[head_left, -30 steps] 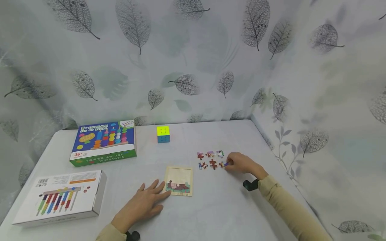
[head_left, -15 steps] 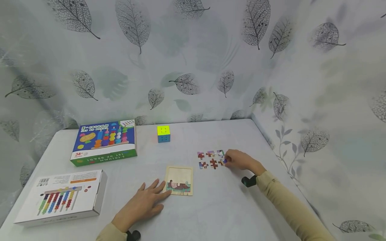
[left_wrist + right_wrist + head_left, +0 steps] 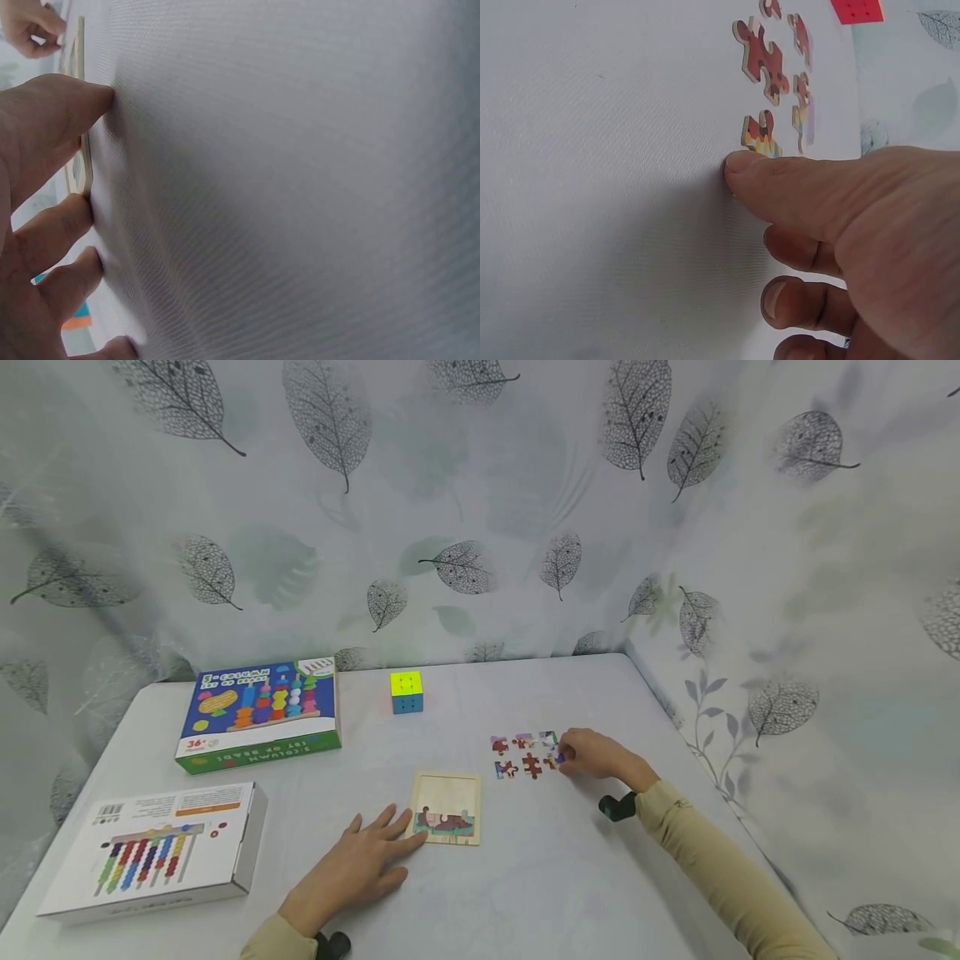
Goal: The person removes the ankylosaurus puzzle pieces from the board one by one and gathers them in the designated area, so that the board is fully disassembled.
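At the right end of the near row of loose jigsaw pieces on the worktop (image 3: 525,877), the brown-and-yellow jigsaw piece (image 3: 756,133) lies at nine o'clock from the right hand (image 3: 597,754), whose fingers are bent and whose thumb touches its edge; whether this grip really pinches it, I cannot tell, and its long axis is partly hidden. The wooden puzzle tray (image 3: 446,789), filled only at its six o'clock side, lies toward eight o'clock from this grip. The left hand (image 3: 358,864) is much nearer to the tray, with spread fingers touching its frame.

Left grip (image 3: 358,867) palm-down, splayed (right grip (image 3: 596,754) curled)
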Motion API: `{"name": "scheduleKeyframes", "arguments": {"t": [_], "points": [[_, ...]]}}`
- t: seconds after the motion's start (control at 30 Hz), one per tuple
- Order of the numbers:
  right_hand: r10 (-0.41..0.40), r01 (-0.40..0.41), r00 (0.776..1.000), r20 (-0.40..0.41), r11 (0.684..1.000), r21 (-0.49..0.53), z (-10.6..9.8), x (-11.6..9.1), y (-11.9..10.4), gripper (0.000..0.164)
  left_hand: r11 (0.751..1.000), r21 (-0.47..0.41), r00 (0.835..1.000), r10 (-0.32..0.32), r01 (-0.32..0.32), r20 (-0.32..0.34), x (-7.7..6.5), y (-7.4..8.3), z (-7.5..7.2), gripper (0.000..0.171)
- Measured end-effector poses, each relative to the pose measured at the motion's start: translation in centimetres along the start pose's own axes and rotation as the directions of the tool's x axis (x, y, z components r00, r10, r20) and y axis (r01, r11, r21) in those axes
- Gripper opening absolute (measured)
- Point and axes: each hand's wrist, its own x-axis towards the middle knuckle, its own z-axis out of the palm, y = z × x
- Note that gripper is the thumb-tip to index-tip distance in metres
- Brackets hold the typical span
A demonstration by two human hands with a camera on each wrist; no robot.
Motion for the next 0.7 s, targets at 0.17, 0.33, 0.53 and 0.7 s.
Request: {"name": "scheduleKeyframes", "arguments": {"t": [0.17, 0.33, 0.53, 0.7], "points": [[-0.014, 0.014, 1.000, -0.009, 1.000, -0.004, -0.1, -0.1, -0.2, 0.026, 1.000, 0.000, 1.000, 0.000, 0.000, 0.004, 0.0, 0.0, 0.0, 0.048], [-0.065, 0.065, 0.997, -0.040, 0.998, -0.017, -0.7, -0.5, -1.5, 0.027, 1.000, 0.006, 1.000, -0.004, 0.004, 0.009, 0.1, 0.0, 0.0, 0.049], [-0.128, 0.126, 0.990, -0.056, 0.991, -0.044, -1.2, -0.2, -4.1, 0.030, 1.000, 0.006, 1.000, -0.016, 0.016, 0.005, 0.2, 0.0, 0.1, 0.049], [-0.153, 0.150, 0.986, -0.061, 0.988, -0.040, -1.6, 0.3, -7.0, 0.034, 1.000, -0.001, 1.000, -0.017, 0.017, 0.002, 0.2, 0.1, 0.0, 0.049]]}}
